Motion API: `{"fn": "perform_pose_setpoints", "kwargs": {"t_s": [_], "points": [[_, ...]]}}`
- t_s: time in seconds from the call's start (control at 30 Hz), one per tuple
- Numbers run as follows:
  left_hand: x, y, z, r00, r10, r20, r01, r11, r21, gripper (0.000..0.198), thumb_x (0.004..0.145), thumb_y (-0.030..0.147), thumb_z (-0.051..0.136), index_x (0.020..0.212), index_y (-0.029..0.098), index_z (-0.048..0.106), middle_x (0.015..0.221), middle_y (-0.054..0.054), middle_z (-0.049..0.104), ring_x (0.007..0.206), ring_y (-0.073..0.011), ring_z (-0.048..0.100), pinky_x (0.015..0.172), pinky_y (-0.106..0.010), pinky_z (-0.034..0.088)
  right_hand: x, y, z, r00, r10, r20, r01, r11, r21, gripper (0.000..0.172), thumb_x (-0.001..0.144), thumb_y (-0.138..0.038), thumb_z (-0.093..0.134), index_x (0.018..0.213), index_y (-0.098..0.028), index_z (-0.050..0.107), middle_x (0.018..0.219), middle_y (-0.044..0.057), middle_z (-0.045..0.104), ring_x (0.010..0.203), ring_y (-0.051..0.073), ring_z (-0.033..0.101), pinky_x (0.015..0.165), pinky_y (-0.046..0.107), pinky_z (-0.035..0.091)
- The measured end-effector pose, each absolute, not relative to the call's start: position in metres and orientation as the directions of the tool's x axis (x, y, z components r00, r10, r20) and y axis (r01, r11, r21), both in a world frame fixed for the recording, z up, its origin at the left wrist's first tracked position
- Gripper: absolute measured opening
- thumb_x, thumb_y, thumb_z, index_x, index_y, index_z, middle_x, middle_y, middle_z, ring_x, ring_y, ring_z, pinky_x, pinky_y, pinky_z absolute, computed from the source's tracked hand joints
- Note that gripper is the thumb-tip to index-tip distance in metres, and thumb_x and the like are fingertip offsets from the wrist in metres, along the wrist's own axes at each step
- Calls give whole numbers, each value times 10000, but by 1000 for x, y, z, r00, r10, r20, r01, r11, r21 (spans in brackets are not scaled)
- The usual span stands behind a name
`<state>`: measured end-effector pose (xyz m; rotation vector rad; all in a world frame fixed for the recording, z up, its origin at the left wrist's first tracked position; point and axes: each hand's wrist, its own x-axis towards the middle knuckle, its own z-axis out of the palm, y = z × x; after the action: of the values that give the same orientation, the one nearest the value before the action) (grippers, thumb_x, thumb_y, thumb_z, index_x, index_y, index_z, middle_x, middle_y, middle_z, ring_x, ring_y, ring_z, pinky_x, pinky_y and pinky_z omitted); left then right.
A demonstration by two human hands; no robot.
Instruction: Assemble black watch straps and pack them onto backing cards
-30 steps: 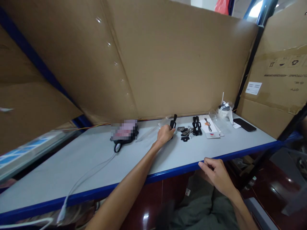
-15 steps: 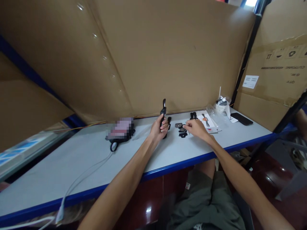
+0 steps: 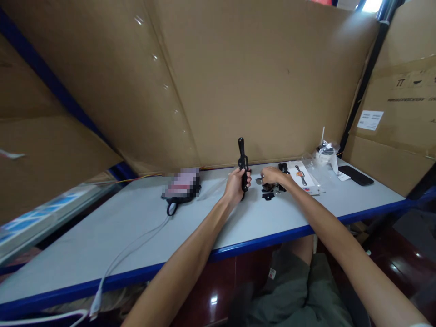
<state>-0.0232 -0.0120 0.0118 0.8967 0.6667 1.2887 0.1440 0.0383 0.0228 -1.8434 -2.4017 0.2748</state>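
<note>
My left hand (image 3: 237, 185) is closed around the lower handle of a black spokeshave (image 3: 242, 156), which stands upright above the table. My right hand (image 3: 270, 175) bends down over a group of small parts, its fingers curled together. What they hold, if anything, is hidden. A grey metal blade (image 3: 259, 180) shows beside its fingertips. Just below lies a dark, notched plate (image 3: 268, 196). Black handles (image 3: 283, 168) of another tool lie behind my right wrist.
A printed box (image 3: 301, 177) picturing a spokeshave lies at the right, with clear plastic wrap and a white tub (image 3: 325, 154) behind it. A black phone (image 3: 356, 175) is farther right. A blurred device (image 3: 182, 186) with a cable sits left. Cardboard (image 3: 218, 81) walls the back.
The spokeshave has turned in my left hand, showing more of its body. My right hand has shifted over the small parts, covering more of them. The view has swung slightly left.
</note>
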Motion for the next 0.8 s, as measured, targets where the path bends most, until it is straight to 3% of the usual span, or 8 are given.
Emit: {"fn": "perform_pose_setpoints", "kwargs": {"t_s": [0.13,0.27,0.43,0.57,0.8], "points": [[-23,-15,12,196,976,95,-450,3,893,40,872,168,544,883,142,571,629,34,476,445,-60,387,380,-162,232,140,43,27,-291,951,-99,943,269,-195,233,688,-270,816,887,-153,786,944,123,781,874,250,707,661,269,439],[-23,-16,12,202,976,82,-448,18,894,37,865,169,536,868,143,563,613,36,461,429,-58,362,377,-163,214,136,49,33,-306,942,-141,941,277,-193,146,654,-228,810,760,-143,755,815,101,748,769,235,678,605,282,424],[-24,-14,11,188,981,43,-458,48,888,31,865,167,527,864,148,551,612,36,452,423,-60,365,371,-167,206,141,61,28,-313,933,-179,906,237,-350,223,562,-240,870,587,-150,668,597,34,622,649,210,611,573,290,402],[-23,-14,10,173,984,48,-451,36,892,42,859,160,515,869,142,551,613,34,456,420,-58,371,368,-167,210,146,66,16,-338,936,-103,829,244,-504,209,502,-142,858,612,-156,680,570,-14,603,644,175,574,576,258,383],[-20,-12,7,171,985,34,-457,49,888,112,913,257,521,883,149,534,590,43,447,402,-54,336,359,-158,195,151,55,11,-297,951,86,788,295,-540,184,626,-214,783,542,-165,627,497,-51,480,615,129,499,564,237,304]]}}
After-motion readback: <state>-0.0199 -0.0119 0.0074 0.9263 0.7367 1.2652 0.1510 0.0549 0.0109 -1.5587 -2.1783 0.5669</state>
